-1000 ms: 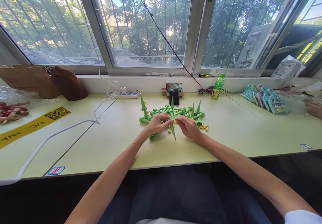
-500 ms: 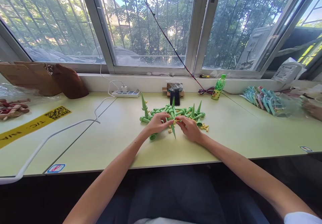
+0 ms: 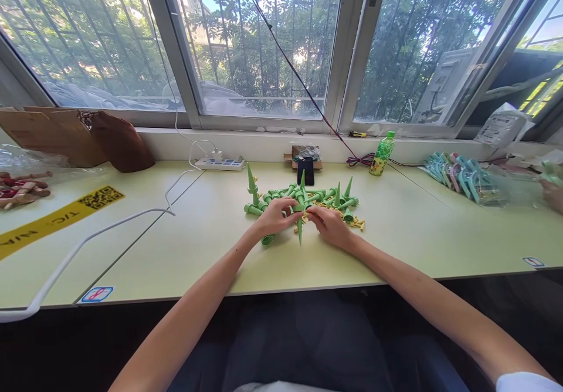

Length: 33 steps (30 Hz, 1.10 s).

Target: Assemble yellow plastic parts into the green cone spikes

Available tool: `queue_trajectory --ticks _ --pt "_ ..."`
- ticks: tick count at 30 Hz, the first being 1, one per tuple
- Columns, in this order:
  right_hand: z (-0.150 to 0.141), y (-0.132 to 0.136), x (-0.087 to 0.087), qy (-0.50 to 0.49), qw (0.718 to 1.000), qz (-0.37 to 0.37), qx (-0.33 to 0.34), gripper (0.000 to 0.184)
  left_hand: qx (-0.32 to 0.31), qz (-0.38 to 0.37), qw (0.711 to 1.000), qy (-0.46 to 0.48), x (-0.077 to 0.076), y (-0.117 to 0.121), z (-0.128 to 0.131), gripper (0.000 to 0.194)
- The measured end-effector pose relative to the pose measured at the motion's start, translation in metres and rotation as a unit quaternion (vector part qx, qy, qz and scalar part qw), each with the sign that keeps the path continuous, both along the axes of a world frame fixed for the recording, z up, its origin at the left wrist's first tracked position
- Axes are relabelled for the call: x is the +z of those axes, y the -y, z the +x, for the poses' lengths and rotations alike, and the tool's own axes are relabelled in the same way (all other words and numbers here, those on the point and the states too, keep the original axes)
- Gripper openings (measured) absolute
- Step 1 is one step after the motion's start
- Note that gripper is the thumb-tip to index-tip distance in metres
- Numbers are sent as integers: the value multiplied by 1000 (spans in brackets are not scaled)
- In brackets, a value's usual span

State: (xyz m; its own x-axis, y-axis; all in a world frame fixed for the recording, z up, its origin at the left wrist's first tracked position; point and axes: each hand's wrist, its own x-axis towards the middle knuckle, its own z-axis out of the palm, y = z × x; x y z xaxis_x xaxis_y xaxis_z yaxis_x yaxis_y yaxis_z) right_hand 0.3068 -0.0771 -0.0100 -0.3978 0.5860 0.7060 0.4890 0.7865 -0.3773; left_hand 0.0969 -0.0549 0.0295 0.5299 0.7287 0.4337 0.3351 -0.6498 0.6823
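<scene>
My left hand [image 3: 278, 216] is closed on a green plastic spike [image 3: 299, 232], its pointed end hanging down toward me. Close on the other side, my right hand [image 3: 331, 224] pinches at the spike's side; whatever lies between those fingertips is too small to make out. Just beyond both hands lies a pile of similar green spikes [image 3: 350, 202], a few standing point up. Small yellow plastic pieces [image 3: 358, 225] are scattered among them. A round green part [image 3: 267, 240] rests beside my left wrist.
A phone [image 3: 306, 172] leans against a small box behind the pile. A green bottle [image 3: 382, 154], a power strip [image 3: 221, 164] and a white cable [image 3: 114, 223] are on the table. At the right, another person's hand [image 3: 553, 195] is near bagged pastel hangers [image 3: 472, 178].
The held spike has turned slightly, its tip shifting left to hang nearly straight down. My hands stay nearly in place. The other person's hand at the right edge has moved, with something light green at it.
</scene>
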Motion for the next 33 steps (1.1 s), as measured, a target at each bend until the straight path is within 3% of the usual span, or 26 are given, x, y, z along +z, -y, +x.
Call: queue_trajectory --ticks 11,20,33 --pt "1 2 1 17 1000 -26 4 20 -13 10 1000 -6 1 1 1 23" --pt "-3 2 3 14 1000 4 -25 20 13 19 1000 10 0 1 2 25" --pt "-1 0 -1 -12 1000 2 -3 21 -2 4 1000 -2 -2 -1 1 33"
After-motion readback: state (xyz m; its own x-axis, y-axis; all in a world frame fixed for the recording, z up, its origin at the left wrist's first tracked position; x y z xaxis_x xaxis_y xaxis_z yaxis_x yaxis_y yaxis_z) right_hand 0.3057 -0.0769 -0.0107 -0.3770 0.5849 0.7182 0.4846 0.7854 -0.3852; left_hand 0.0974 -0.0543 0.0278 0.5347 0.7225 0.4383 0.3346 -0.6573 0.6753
